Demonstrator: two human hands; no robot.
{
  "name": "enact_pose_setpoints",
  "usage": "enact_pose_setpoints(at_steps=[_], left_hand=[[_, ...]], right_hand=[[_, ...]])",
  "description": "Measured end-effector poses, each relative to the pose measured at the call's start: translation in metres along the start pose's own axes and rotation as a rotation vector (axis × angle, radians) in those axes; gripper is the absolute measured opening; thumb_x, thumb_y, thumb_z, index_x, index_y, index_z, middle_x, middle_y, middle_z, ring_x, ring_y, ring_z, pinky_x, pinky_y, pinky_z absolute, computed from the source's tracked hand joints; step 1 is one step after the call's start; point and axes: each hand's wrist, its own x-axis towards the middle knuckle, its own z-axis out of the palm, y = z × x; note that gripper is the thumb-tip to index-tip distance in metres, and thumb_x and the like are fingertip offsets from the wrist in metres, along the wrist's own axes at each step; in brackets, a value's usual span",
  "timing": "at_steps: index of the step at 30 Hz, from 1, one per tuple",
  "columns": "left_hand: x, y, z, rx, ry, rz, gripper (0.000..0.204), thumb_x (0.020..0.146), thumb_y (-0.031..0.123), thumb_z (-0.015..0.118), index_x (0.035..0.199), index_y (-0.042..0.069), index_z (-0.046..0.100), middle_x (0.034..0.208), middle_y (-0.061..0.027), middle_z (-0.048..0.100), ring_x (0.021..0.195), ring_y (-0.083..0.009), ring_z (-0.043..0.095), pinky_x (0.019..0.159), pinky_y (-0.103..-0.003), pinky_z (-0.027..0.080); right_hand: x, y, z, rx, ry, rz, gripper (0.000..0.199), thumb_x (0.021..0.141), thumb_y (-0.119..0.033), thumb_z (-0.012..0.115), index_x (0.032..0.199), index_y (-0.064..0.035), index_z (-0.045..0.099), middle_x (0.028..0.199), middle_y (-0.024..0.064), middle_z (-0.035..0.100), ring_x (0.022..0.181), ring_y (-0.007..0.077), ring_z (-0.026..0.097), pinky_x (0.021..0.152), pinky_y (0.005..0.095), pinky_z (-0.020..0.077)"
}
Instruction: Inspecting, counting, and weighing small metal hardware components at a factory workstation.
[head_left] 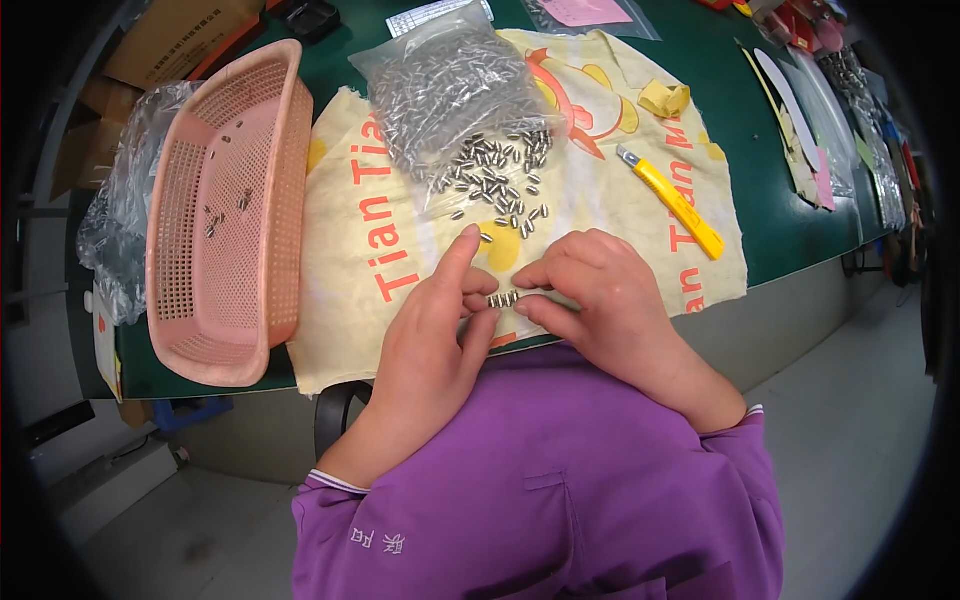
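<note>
My left hand [435, 335] and right hand [600, 300] pinched together on a short row of metal pins [503, 298], fingertips covering its ends, pin count unclear, clear bag [450, 85] contents blurred.

Green workbench over a grey floor

The green table [800, 215] spanned twelve o'clock; pale grey floor [860, 440] lay at four, cardboard boxes [150, 40] at eleven.

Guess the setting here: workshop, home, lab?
Likely a small-parts assembly or sorting bench in a workshop. A clear bag of small metal pins spills onto a cloth on a green table, with a pink plastic basket alongside and both hands lining up pins.
</note>
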Motion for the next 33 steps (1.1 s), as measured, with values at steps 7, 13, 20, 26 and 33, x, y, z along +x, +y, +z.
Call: enact_pose_setpoints(at_steps=[7,13,20,26,33], left_hand=[[0.0005,-0.0037,0.0058,-0.028,0.006,-0.044,0.077,0.084,-0.011,0.068,0.152,0.003,0.036,0.099,-0.0055,0.066,0.089,-0.0129,0.062,0.081,-0.027,0.051],[0.0000,-0.0011,0.0053,-0.073,-0.025,-0.048,0.078,0.082,-0.012,0.067,0.152,0.004,0.036,0.094,-0.0024,0.062,0.087,-0.0108,0.059,0.082,-0.026,0.047],[0.0005,-0.0006,0.0039,-0.064,-0.035,-0.024,0.080,0.082,-0.011,0.068,0.153,0.003,0.035,0.093,-0.0017,0.061,0.086,-0.0109,0.057,0.080,-0.026,0.045],[0.0003,-0.0006,0.0054,-0.054,-0.025,-0.001,0.079,0.082,-0.011,0.068,0.153,0.002,0.036,0.092,-0.0020,0.061,0.085,-0.0113,0.056,0.079,-0.026,0.045],[-0.0006,-0.0030,0.0057,-0.047,-0.021,0.016,0.077,0.081,-0.011,0.067,0.152,0.003,0.038,0.093,-0.0025,0.061,0.085,-0.0119,0.056,0.080,-0.026,0.046]], right_hand=[[0.0009,-0.0005,0.0055,0.007,0.002,-0.037,0.016,0.076,-0.014,0.079,0.088,-0.0152,0.069,0.085,0.0001,0.060,0.085,0.0225,0.060,0.074,0.0378,0.0445],[-0.0007,-0.0026,0.0033,0.029,-0.031,-0.050,0.016,0.076,-0.013,0.079,0.086,-0.0147,0.067,0.085,-0.0002,0.060,0.085,0.0220,0.060,0.076,0.0376,0.0436],[-0.0008,-0.0042,0.0002,0.048,-0.049,-0.043,0.016,0.076,-0.013,0.079,0.087,-0.0137,0.068,0.085,0.0008,0.060,0.088,0.0232,0.060,0.078,0.0378,0.0435],[-0.0026,-0.0035,-0.0003,0.038,-0.052,-0.043,0.017,0.075,-0.013,0.079,0.089,-0.0120,0.069,0.087,0.0021,0.060,0.089,0.0239,0.060,0.078,0.0379,0.0435],[-0.0015,-0.0036,-0.0006,0.044,-0.049,-0.047,0.017,0.075,-0.012,0.079,0.089,-0.0117,0.070,0.086,0.0024,0.061,0.089,0.0242,0.060,0.078,0.0380,0.0437]])
